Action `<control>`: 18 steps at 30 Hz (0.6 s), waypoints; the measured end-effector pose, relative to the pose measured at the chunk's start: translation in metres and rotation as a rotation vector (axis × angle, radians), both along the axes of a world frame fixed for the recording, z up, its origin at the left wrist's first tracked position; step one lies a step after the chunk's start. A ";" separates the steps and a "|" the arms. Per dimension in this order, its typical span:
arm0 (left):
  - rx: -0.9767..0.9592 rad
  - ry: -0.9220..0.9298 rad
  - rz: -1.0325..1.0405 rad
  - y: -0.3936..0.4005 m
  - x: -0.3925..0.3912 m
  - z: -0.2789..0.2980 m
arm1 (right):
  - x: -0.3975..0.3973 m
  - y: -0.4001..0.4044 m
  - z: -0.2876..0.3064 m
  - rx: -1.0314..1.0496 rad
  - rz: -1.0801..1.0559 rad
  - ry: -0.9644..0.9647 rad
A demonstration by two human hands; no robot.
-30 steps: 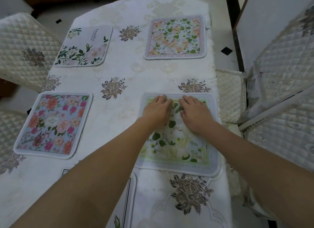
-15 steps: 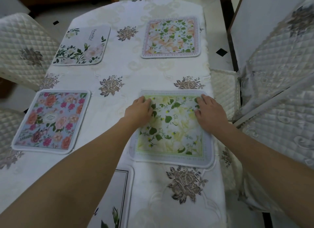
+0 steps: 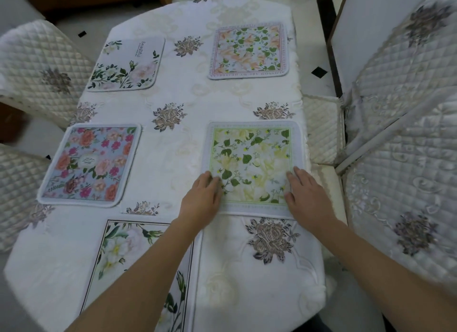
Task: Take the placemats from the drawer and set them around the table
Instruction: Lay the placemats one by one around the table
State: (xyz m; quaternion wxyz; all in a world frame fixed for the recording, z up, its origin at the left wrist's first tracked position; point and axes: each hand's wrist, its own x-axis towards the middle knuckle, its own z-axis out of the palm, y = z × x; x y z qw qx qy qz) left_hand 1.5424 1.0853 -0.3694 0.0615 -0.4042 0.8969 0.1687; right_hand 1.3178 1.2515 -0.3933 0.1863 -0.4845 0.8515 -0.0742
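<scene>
Five placemats lie on your counter (image 3: 173, 158). Your left hand (image 3: 201, 200) and right hand (image 3: 308, 198) rest flat, fingers spread, on the near corners of the green leaf placemat (image 3: 252, 163) by the counter's right edge. The pink rose placemat (image 3: 90, 163) sits by the left edge, two more toward the far end, and one at the near edge under your left forearm.

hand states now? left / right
Left hand: open, flat on the green placemat, near-left corner.
Right hand: open, flat on its near-right corner. Neither holds anything.
</scene>
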 end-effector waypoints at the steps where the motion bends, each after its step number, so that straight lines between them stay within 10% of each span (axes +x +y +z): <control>1: 0.003 -0.002 -0.002 0.007 0.007 -0.002 | 0.007 0.008 0.001 0.000 -0.007 -0.014; 18: 0.058 -0.025 0.016 0.051 0.045 0.002 | 0.069 0.062 0.012 -0.013 -0.080 -0.019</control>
